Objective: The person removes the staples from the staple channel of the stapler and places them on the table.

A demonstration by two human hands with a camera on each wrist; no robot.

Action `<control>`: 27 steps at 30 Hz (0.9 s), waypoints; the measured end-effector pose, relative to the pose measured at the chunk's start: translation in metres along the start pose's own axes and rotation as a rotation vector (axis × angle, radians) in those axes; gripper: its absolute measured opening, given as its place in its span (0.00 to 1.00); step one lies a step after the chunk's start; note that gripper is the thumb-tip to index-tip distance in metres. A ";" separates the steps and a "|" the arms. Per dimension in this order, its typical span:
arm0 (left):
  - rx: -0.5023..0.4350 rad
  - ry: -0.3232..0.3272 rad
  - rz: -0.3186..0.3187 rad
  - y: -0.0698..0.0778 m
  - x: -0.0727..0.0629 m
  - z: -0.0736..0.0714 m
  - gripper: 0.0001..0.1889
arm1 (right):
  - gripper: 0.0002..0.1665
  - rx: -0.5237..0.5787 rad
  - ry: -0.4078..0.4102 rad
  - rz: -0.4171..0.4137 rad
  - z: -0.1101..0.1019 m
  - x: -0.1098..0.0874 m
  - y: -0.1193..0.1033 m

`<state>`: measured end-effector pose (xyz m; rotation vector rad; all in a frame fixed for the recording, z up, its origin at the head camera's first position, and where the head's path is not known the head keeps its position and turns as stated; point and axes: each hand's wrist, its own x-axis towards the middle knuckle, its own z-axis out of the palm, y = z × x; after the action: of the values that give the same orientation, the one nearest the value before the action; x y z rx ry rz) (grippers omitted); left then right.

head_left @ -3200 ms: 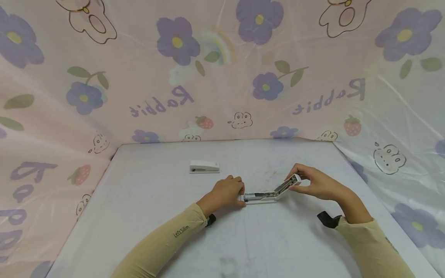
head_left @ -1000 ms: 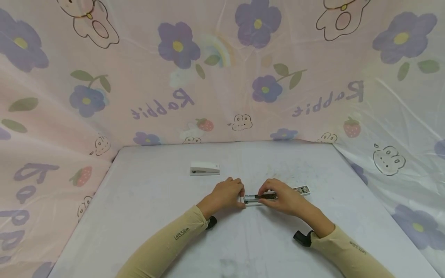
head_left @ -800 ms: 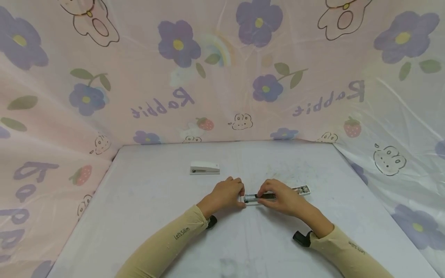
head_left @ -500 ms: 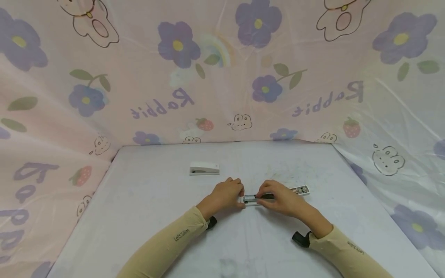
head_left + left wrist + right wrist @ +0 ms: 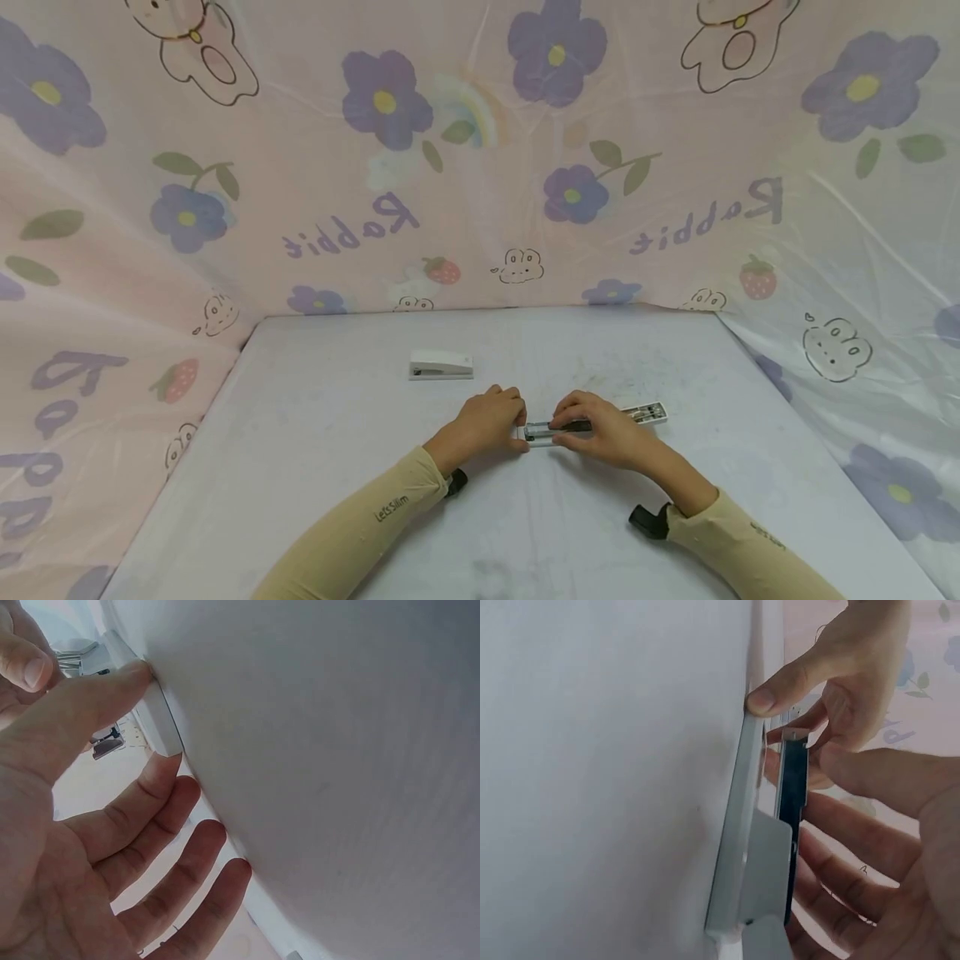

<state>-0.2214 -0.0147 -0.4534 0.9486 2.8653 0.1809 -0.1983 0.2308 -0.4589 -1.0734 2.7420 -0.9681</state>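
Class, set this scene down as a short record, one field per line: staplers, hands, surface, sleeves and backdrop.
Work piece: open stapler, cover folded back toward the person's right
Left hand: thumb and forefinger pinch one end of the base
Right hand: fingers at the dark rail; firmness of grip unclear
Other item: closed stapler, farther back and left, untouched
Surface: white table
Sleeves: beige
Backdrop: pale cloth with purple flowers

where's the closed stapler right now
In the head view, the closed stapler sits on the white table, just beyond the left hand and left of the opened stapler.
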 end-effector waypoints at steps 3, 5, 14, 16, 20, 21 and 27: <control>-0.002 -0.002 0.000 0.000 -0.001 0.000 0.20 | 0.09 0.012 -0.003 0.022 0.001 -0.001 -0.001; -0.002 -0.001 0.002 0.001 -0.001 0.000 0.20 | 0.08 0.009 0.004 0.031 0.001 -0.002 -0.001; -0.003 0.004 0.006 0.000 -0.001 0.001 0.20 | 0.06 0.026 0.072 0.041 0.005 -0.001 -0.001; -0.007 0.005 0.008 0.000 -0.001 0.001 0.20 | 0.06 0.039 0.082 0.053 0.006 0.000 -0.002; -0.013 0.008 0.014 0.000 -0.002 0.000 0.20 | 0.08 0.044 0.109 0.071 0.009 0.001 -0.002; -0.014 0.008 0.015 0.000 -0.002 0.000 0.20 | 0.09 0.042 0.117 0.074 0.009 0.002 -0.003; -0.008 0.014 0.019 -0.002 0.001 0.002 0.20 | 0.10 0.013 0.140 0.083 0.011 0.005 -0.003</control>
<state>-0.2227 -0.0158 -0.4556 0.9774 2.8666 0.2021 -0.1973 0.2194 -0.4650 -0.9144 2.8596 -1.0869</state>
